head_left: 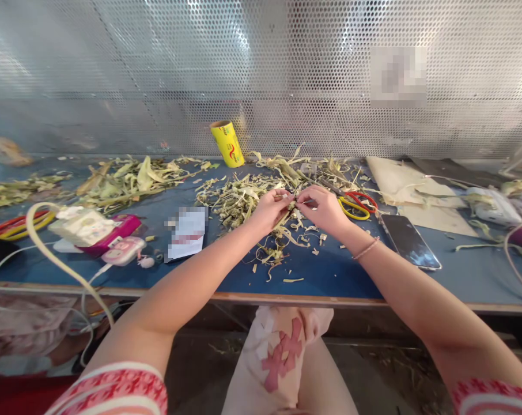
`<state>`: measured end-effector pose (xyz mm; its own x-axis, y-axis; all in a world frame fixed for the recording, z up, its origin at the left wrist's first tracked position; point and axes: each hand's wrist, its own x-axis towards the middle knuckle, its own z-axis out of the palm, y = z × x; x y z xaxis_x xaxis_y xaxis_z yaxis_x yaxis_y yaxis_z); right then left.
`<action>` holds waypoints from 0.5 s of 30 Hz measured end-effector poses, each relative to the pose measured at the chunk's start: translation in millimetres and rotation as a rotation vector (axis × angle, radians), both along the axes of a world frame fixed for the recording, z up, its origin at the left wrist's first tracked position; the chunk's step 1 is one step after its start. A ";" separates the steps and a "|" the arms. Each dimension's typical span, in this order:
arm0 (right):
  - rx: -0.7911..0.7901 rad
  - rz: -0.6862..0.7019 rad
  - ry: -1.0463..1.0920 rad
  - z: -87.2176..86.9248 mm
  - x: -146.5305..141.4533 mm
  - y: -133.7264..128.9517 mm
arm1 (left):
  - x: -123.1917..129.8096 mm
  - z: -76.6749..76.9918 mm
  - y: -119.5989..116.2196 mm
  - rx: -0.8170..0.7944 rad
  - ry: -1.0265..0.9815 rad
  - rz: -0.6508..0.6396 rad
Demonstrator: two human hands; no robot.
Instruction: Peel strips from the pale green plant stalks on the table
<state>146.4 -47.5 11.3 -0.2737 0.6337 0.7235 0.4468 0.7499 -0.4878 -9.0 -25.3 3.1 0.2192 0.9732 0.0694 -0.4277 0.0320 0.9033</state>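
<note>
My left hand [273,208] and my right hand [319,208] meet over a heap of dried greenish plant pieces [237,202] at the middle of the blue table. The fingers of both hands are pinched together on a small piece of plant between them, partly hidden by the fingertips. Thin strips and scraps [273,253] lie on the table below the hands. Just right of my right hand are scissors with red and yellow handles [355,210]. A yellow tube [227,144] stands tilted behind the heap.
At the right lie a dark phone [410,241] and cardboard sheets [410,184]. Another leaf pile [133,181] is at the back left. A pink device [125,249], cables, and a pixelated item [187,233] are at the left. A perforated metal panel [269,75] rises behind.
</note>
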 end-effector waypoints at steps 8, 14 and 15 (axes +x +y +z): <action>0.182 -0.040 -0.159 3.2 3.5 -1.1 | -0.4 0.0 2.0 -0.081 -0.034 -0.043; 0.223 -0.128 -0.129 -0.1 6.1 3.9 | -1.7 3.1 -1.0 0.007 -0.051 -0.123; 0.225 -0.128 -0.116 -0.5 6.1 4.3 | -2.0 3.3 -0.9 0.006 -0.044 -0.124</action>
<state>152.4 -43.2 10.7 -0.2907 0.4953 0.8186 0.5880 0.7674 -0.2555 -11.0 -26.2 6.4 0.3345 0.9384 0.0870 -0.4603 0.0821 0.8839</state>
